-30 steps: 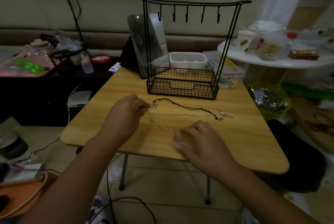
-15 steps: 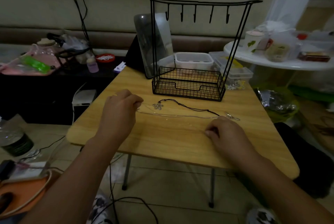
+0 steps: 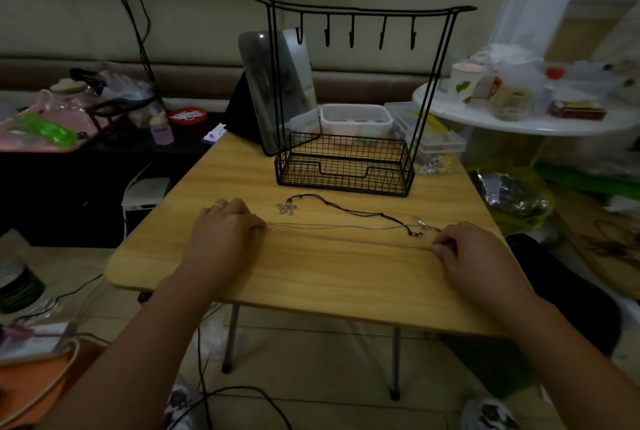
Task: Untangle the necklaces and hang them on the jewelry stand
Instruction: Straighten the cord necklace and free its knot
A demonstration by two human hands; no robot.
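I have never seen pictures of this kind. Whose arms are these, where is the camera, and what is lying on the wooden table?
There is no machine here. A person wears a camera on the head, so you look down along their two bare arms. The left hand and the right hand each pinch one end of a thin silver chain necklace, stretched flat between them on the light wooden folding table. Behind the chain lies a black cord necklace with a silver flower pendant, held by nobody. Further back stands a black wire jewelry stand with five hooks and a basket base; its hooks are bare.
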